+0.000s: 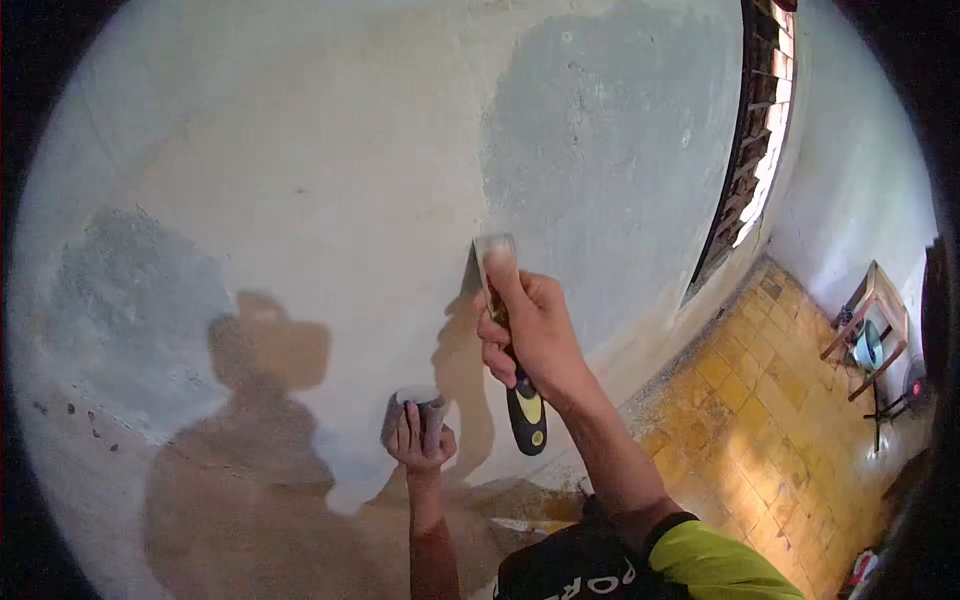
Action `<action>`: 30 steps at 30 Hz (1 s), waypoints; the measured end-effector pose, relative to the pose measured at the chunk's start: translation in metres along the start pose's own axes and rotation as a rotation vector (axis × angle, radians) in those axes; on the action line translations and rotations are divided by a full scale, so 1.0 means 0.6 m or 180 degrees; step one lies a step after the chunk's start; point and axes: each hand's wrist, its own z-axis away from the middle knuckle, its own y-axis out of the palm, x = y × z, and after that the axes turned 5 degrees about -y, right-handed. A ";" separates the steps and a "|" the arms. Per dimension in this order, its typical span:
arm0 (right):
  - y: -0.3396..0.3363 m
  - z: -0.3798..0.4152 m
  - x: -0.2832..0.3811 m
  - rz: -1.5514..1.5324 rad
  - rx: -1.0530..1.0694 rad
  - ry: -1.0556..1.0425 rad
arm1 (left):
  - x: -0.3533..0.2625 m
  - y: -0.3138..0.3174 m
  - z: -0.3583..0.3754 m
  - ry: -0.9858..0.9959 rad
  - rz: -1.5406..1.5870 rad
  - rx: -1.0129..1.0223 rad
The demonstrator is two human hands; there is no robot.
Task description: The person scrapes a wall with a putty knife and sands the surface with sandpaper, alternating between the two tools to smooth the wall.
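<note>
In my right hand point(530, 330) is a putty knife point(526, 415) with a black and yellow handle. Its thumb lies along the flat metal blade, whose tip is right at the wall point(330, 180), by the border between a pale coat and a grey-blue patch point(600, 130). Lower and to the left, my left hand point(422, 440) is wrapped round a small grey cup-like holder point(432, 412) with something whitish at its top. The holder overlaps the lower wall in this view. Shadows of my head, body and right arm fall across the pale surface.
Another grey patch point(140, 310) shows on the left of the wall. To the right are a window with dark bars point(745, 150) and a yellow tiled floor point(745, 430). A wooden stool point(885, 300) stands by the far wall, with a light-blue basin point(868, 345) near it.
</note>
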 end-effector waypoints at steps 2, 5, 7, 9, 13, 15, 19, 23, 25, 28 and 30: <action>0.009 0.007 0.000 -0.0057 -0.0128 -0.0005 | 0.000 -0.006 0.008 -0.0052 -0.0176 0.0216; 0.007 0.022 -0.013 -0.0040 -0.0135 0.0320 | 0.000 -0.003 -0.004 -0.0013 -0.0027 0.0162; 0.006 0.009 -0.004 0.0057 -0.0084 0.0138 | 0.001 -0.004 -0.017 0.0058 -0.0054 0.0126; 0.007 -0.006 0.011 0.0136 -0.0067 0.0034 | 0.002 -0.011 -0.010 0.0108 -0.0078 0.0174; 0.014 0.000 0.033 0.0131 -0.0043 -0.0110 | 0.000 -0.006 -0.010 0.0073 -0.0160 0.0132; 0.004 0.015 0.017 0.0284 -0.0065 0.0050 | 0.000 -0.005 -0.015 0.0093 -0.0099 0.0062; -0.003 -0.001 0.028 0.0169 0.0044 0.0148 | 0.004 0.004 0.000 0.0055 -0.0149 0.0154; 0.007 -0.007 0.049 0.0246 -0.0055 -0.0040 | 0.001 -0.001 -0.007 0.0045 -0.0122 0.0103; 0.003 0.004 0.034 0.0402 -0.0081 -0.0072 | 0.001 -0.001 0.000 0.0008 -0.0180 0.0150; -0.005 0.006 0.030 0.0240 0.0066 0.0145 | 0.006 0.004 0.000 0.0022 -0.0175 0.0144; -0.007 -0.007 0.052 0.0397 0.0034 0.0083 | 0.008 -0.005 0.007 0.0067 -0.0084 0.0141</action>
